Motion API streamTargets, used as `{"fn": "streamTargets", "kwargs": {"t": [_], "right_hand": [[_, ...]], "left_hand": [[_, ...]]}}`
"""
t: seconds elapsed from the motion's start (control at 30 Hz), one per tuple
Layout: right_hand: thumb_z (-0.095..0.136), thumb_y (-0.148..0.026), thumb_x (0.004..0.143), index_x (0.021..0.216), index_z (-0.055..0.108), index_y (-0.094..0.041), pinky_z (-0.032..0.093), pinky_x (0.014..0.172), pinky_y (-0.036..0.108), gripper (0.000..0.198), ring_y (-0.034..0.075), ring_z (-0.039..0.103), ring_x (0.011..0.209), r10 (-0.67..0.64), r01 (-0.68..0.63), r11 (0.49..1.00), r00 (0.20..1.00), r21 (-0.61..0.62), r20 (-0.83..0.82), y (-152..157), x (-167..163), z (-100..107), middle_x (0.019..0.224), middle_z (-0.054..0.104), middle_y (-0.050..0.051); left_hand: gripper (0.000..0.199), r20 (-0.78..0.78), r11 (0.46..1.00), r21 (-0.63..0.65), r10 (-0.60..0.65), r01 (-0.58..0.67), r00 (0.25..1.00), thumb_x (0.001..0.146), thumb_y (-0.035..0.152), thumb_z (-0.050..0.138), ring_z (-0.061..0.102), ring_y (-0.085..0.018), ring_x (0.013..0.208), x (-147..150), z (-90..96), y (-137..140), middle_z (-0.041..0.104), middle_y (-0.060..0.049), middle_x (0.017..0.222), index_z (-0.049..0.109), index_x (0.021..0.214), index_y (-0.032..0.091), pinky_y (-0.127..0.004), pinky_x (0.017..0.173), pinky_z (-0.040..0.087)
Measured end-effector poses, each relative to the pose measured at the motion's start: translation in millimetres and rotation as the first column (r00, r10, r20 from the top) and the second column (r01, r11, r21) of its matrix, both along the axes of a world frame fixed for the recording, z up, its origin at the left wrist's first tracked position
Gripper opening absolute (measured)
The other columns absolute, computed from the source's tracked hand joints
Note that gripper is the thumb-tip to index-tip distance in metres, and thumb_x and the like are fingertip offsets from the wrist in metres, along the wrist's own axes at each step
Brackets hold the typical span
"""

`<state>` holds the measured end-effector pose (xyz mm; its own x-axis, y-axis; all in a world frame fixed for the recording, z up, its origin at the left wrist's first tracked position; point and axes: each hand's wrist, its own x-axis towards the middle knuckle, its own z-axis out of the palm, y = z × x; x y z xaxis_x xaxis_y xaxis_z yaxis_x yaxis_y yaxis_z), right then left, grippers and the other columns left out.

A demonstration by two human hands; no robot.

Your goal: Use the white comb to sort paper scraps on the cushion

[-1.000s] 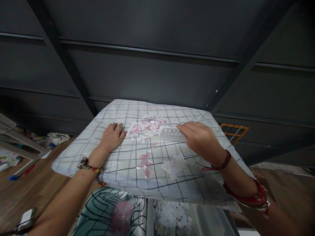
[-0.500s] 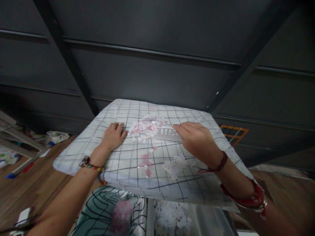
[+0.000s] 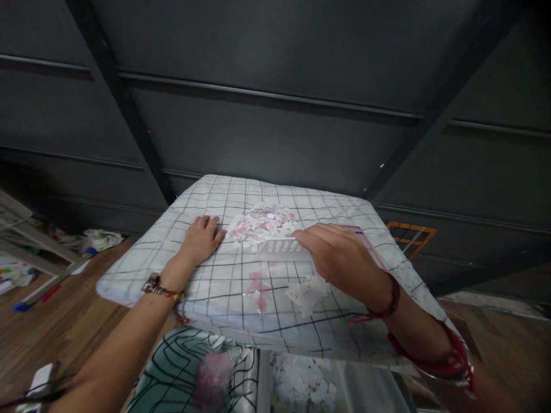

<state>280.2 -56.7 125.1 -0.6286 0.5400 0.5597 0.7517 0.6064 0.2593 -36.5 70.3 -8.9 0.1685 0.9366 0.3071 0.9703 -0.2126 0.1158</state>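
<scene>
A heap of paper scraps [image 3: 262, 223], white and pink, lies on the checked cloth [image 3: 224, 287] in the middle. My right hand [image 3: 340, 255] grips a slotted white plastic piece [image 3: 278, 251] by its right end. That piece rests along the near right side of the heap, touching or very close to it. To the left, my left hand [image 3: 201, 240] lies palm down on the cloth, fingers apart and fingertips just short of the scraps. Nearer to me are a smaller pile of white scraps [image 3: 306, 293] and a clear bag with pink bits [image 3: 258, 291].
Below the table edge stand a clear bin [image 3: 365, 384] holding white scraps and a green line-patterned cloth [image 3: 167, 373] with a pink bundle [image 3: 213, 378]. A dark panelled wall [image 3: 267, 137] rises behind the table. A pink-edged flat item [image 3: 365, 241] shows behind my right hand.
My right hand has drawn the slotted plastic piece toward me and slightly left, along the heap's near side. The pink-edged item has come into view. My left hand has stayed in place.
</scene>
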Motion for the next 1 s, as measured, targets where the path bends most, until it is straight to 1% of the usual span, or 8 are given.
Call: {"fn": "streamTargets", "kwargs": {"t": [0.17,0.27,0.43,0.57,0.7,0.87,0.93,1.0], "right_hand": [[0.045,0.002,0.092,0.103,0.076,-0.017,0.048,0.076,0.030,0.037,0.019,0.066,0.079,-0.035,0.037,0.998,0.999,0.050,-0.030,10,11,-2,0.084,0.076,0.005],[0.046,0.003,0.091,0.099,0.076,-0.017,0.046,0.071,0.031,0.037,0.019,0.064,0.075,-0.049,0.046,0.995,0.998,0.083,0.031,15,17,-6,0.083,0.076,0.006],[0.046,0.004,0.089,0.094,0.075,-0.015,0.045,0.067,0.030,0.035,0.018,0.064,0.071,-0.070,0.060,0.992,0.994,0.112,0.089,12,15,-7,0.079,0.075,0.006],[0.046,0.006,0.086,0.091,0.074,-0.016,0.045,0.067,0.029,0.036,0.017,0.064,0.069,-0.056,0.049,0.995,0.996,0.087,0.070,3,9,-4,0.074,0.073,0.004],[0.046,0.004,0.088,0.093,0.074,-0.018,0.047,0.071,0.028,0.036,0.017,0.065,0.072,-0.027,0.026,0.999,0.999,0.034,0.043,-1,11,2,0.078,0.075,0.003],[0.046,-0.002,0.095,0.097,0.076,-0.015,0.047,0.069,0.031,0.032,0.018,0.064,0.072,-0.030,0.031,0.997,0.999,0.076,-0.012,18,21,4,0.080,0.075,0.006],[0.046,-0.001,0.094,0.099,0.076,-0.015,0.047,0.070,0.032,0.034,0.019,0.064,0.074,-0.033,0.032,0.997,0.999,0.064,0.016,27,20,1,0.080,0.075,0.007],[0.046,0.002,0.091,0.098,0.076,-0.014,0.047,0.072,0.032,0.035,0.019,0.064,0.076,0.001,-0.003,0.998,0.999,0.060,0.039,33,15,-4,0.081,0.075,0.007]], "left_hand": [[0.048,0.020,0.999,0.036,-0.015,0.015,1.000,0.097,0.040,0.047,0.056,-0.037,0.136,0,-1.3,1,0.064,-0.021,0.140,0.060,0.137,0.015,-0.056,0.114,0.048],[0.049,0.013,1.000,0.024,-0.010,0.010,1.000,0.097,0.040,0.046,0.055,-0.036,0.137,0,0.4,0,0.063,-0.021,0.141,0.060,0.137,0.015,-0.055,0.114,0.048],[0.055,-0.009,1.000,-0.029,0.004,-0.004,1.000,0.098,0.040,0.043,0.052,-0.037,0.140,3,5.3,-3,0.060,-0.025,0.145,0.057,0.141,0.009,-0.052,0.118,0.044],[0.054,-0.009,1.000,-0.021,0.004,-0.004,1.000,0.098,0.040,0.045,0.052,-0.037,0.141,2,4.3,-2,0.060,-0.024,0.145,0.057,0.141,0.010,-0.053,0.118,0.044],[0.051,0.012,1.000,0.009,-0.011,0.011,1.000,0.098,0.040,0.046,0.054,-0.037,0.138,0,2.2,-1,0.063,-0.022,0.143,0.059,0.139,0.014,-0.056,0.115,0.047],[0.050,0.006,1.000,-0.008,0.006,-0.006,1.000,0.099,0.040,0.046,0.054,-0.036,0.139,1,3.0,-2,0.062,-0.023,0.143,0.059,0.139,0.013,-0.053,0.117,0.046],[0.049,0.014,1.000,-0.009,0.021,-0.021,1.000,0.099,0.040,0.047,0.054,-0.036,0.139,2,3.4,-2,0.063,-0.021,0.143,0.060,0.139,0.014,-0.053,0.116,0.046],[0.050,0.014,1.000,-0.009,0.021,-0.021,1.000,0.099,0.041,0.047,0.054,-0.036,0.139,2,3.5,-2,0.063,-0.021,0.143,0.060,0.139,0.015,-0.053,0.115,0.047]]}}
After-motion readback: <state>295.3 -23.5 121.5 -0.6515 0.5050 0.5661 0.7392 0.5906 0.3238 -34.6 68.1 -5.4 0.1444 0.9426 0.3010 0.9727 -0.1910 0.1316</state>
